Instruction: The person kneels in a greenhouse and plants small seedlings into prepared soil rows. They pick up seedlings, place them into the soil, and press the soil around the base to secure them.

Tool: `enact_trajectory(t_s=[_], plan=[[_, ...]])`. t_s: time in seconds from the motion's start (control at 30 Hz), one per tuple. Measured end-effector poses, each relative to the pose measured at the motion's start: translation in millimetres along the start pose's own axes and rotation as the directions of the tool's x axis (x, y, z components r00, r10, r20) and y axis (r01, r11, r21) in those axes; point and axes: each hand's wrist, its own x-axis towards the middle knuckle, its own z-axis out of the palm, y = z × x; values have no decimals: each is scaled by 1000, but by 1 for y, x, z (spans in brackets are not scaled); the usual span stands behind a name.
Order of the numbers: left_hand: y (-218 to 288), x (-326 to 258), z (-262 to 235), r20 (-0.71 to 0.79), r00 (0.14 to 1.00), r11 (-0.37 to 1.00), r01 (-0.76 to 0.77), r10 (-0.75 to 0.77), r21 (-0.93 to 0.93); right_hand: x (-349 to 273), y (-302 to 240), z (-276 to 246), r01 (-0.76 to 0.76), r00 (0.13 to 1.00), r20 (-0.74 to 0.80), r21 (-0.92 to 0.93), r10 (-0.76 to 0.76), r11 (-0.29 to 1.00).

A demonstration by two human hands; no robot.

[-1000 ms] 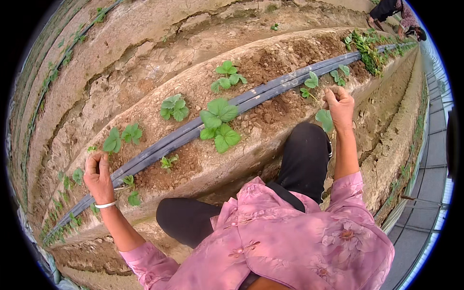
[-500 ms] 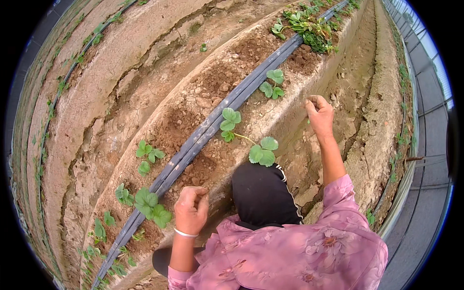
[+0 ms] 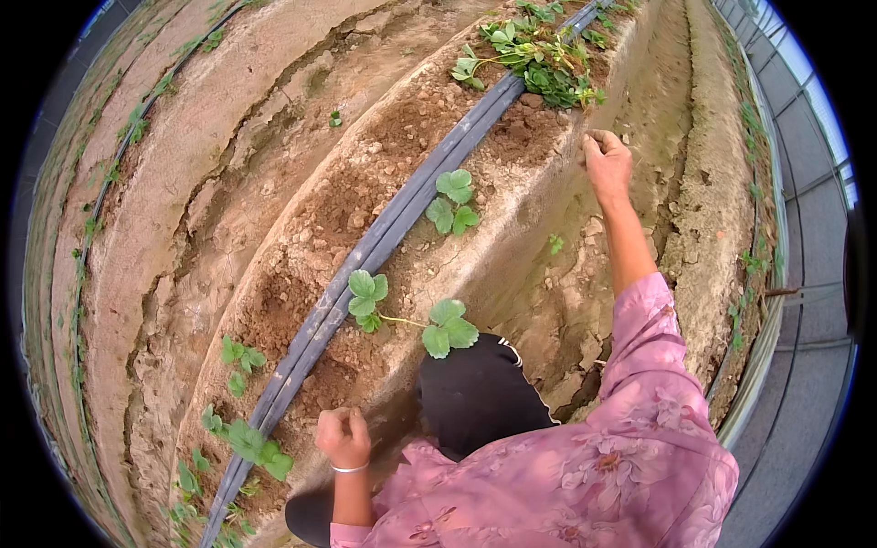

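My left hand point(image 3: 344, 438) is closed with fingers curled, over the near side of the raised soil bed, right of the drip hoses point(image 3: 388, 228). What it holds, if anything, is hidden. My right hand point(image 3: 607, 167) is held out over the furrow beside the bed, fingertips pinched together; I cannot make out anything between them. Nearest my knee, a strawberry plant point(image 3: 449, 329) leans over the bed's edge, its stem running back to a leafy clump point(image 3: 364, 294) beside the hoses. Farther along stands another small strawberry plant point(image 3: 454, 202).
A heap of uprooted-looking strawberry plants point(image 3: 544, 68) lies across the hoses at the far end. More plants point(image 3: 258, 447) grow left of my left hand. A small green sprig point(image 3: 555, 243) shows in the furrow point(image 3: 585, 283). A grey sheeted wall point(image 3: 799, 228) stands at the right.
The view has shifted, so bed and plants appear farther left and lower. My right hand has moved forward along the bed, closer to the leafy heap. Both hands stay closed.
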Motion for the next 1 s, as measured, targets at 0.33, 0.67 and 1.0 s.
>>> enact_trajectory(t_s=[0.33, 0.67, 1.0], plan=[[2, -2, 5, 3, 1000, 993, -19, 19, 120, 54, 42, 2, 116, 988, -59, -307, -140, 945], [4, -1, 10, -10, 1000, 978, 5, -3, 210, 94, 53, 18, 124, 982, -94, -318, -161, 940], [8, -4, 8, 1, 997, 961, 77, -81, 266, 77, 55, 10, -298, 954, 196, 573, 225, 764]])
